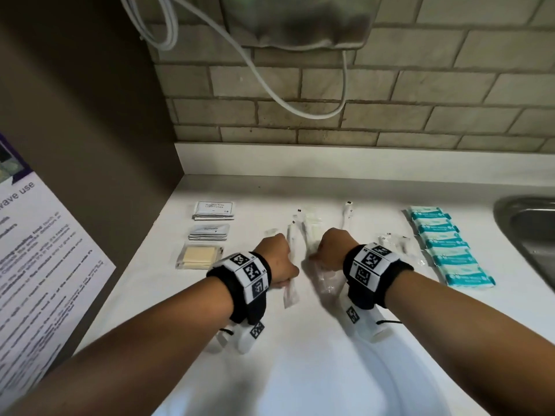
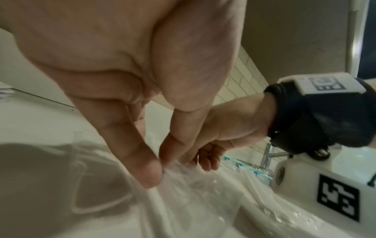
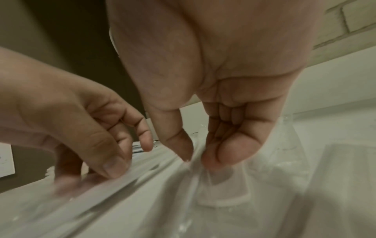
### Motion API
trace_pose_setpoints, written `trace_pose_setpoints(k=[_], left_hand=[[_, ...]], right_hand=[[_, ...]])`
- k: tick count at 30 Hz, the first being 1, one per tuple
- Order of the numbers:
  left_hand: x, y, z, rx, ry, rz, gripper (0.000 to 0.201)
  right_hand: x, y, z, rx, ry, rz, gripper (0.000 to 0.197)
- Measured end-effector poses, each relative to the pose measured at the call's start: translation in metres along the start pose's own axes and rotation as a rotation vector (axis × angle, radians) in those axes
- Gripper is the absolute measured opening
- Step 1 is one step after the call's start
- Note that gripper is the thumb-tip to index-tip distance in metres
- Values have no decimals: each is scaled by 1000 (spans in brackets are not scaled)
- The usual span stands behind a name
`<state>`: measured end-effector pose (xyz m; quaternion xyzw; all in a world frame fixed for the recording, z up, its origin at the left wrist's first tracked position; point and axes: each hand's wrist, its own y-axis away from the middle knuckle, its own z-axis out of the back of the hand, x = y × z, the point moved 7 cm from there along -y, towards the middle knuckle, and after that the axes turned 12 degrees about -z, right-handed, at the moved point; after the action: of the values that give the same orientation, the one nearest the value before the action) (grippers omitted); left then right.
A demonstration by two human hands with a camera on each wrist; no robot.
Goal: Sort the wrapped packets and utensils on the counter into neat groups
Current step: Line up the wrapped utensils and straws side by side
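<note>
On the white counter (image 1: 300, 355) both hands work at a loose cluster of clear-wrapped utensils (image 1: 303, 226). My left hand (image 1: 283, 277) pinches one long wrapped utensil (image 1: 290, 294) between thumb and fingers; the left wrist view shows the pinch (image 2: 162, 169) on crinkled plastic (image 2: 193, 193). My right hand (image 1: 315, 259) pinches a second clear wrapper (image 1: 326, 282), and in the right wrist view its thumb and fingers (image 3: 223, 154) close on that wrapper (image 3: 219, 185). More wrapped utensils lie at the back (image 1: 348, 213) and right (image 1: 393, 244).
Shampoo sachets (image 1: 213, 210), toothpaste sachets (image 1: 208, 232) and a yellow pad packet (image 1: 198, 257) are stacked in a column at the left. A row of teal packets (image 1: 447, 250) runs along the right, beside a steel sink (image 1: 534, 235). A cable (image 1: 270, 85) hangs over the tiled wall.
</note>
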<state>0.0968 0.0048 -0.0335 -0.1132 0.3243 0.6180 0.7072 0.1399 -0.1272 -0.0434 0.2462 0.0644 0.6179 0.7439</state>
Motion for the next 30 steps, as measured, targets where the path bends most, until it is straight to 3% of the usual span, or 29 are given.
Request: trace_pose_setpoints(k=[5,9,12,15,18,21,23,26,30], left_hand=[[8,-10,11,-93,231,22,47],[-4,-17,17,-154,430,-69,60],[-15,-19,14,-146,550,-121,44],[-17,-21,11,-123,605,-128,33],[-13,-20,9,-117,677,-99,8],[-12,-19,10,-129,669,-130,17],[-12,-17,15,-167,658,-158,19],[-11,-14,23,-213,680,-172,22],[-11,-11,42,-305,712,-206,22]], right_hand=[[-5,9,14,-25,-129,66,30],[-5,24,25,-83,-268,164,24],[-4,32,24,-98,-369,232,16],[-4,37,22,-111,-416,279,16],[-5,41,17,-86,-427,337,21],[-9,46,16,-57,-405,387,22],[-18,46,21,-95,-347,348,19],[-43,40,24,-157,-165,168,25],[-62,37,-4,-27,99,-40,39]])
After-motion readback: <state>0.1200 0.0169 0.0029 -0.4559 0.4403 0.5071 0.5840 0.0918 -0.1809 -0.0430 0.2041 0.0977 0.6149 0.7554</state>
